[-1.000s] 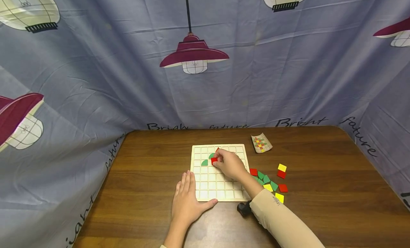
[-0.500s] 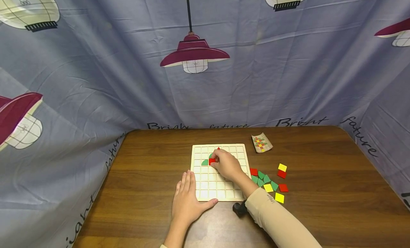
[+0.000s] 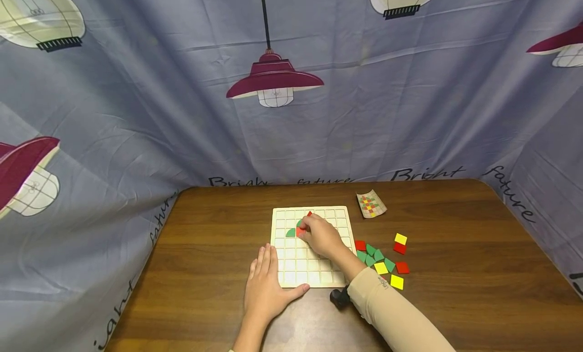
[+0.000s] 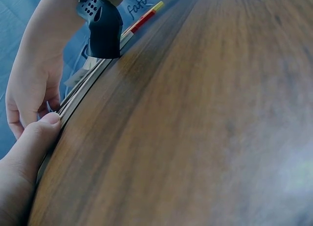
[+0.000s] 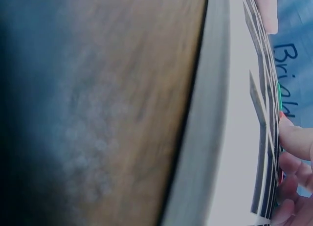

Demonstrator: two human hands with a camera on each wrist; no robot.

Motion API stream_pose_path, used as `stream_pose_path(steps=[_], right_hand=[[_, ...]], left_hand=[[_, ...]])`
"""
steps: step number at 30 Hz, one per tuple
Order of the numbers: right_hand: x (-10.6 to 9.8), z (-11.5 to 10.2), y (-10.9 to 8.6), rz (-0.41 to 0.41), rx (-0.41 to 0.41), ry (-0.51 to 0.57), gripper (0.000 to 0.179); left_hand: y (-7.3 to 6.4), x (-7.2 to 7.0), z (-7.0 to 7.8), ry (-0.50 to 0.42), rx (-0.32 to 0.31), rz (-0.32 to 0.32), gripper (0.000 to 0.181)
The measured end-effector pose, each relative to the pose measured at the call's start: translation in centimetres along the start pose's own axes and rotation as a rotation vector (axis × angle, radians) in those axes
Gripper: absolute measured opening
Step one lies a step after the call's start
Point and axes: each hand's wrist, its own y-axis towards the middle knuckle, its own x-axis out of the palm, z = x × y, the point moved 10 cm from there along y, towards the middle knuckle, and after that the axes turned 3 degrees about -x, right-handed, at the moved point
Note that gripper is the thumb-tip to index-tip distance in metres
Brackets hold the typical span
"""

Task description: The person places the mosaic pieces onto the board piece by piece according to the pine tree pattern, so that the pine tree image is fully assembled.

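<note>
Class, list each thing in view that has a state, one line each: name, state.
Board: flat, partly filled
Red tile: partly covered, seating unclear
Left grip: extended, touching board edge
Right grip: bent, holding red tile
Loose tiles: scattered right of board
Card: lying, slightly curled
Curtain: hanging, creased

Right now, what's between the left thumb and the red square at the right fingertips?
Only bare squares of the board lie there, as the head view shows.

High head view forward and down, low close-in wrist views, the board (image 3: 296, 265) in all three
</note>
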Motion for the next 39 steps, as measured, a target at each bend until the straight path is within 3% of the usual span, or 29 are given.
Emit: stream_pose_path(steps=[19, 39], right_hand=[[0.3, 0.1, 0.0, -0.016, 0.0, 0.003, 0.011], [-0.8, 0.0, -0.6, 0.012, -0.011, -0.002, 0.009]], left_hand=[[-0.1, 0.0, 0.1, -0.004, 0.007, 0.009, 0.13], [-0.1, 0.0, 0.1, 0.004, 0.011, 0.021, 0.13]])
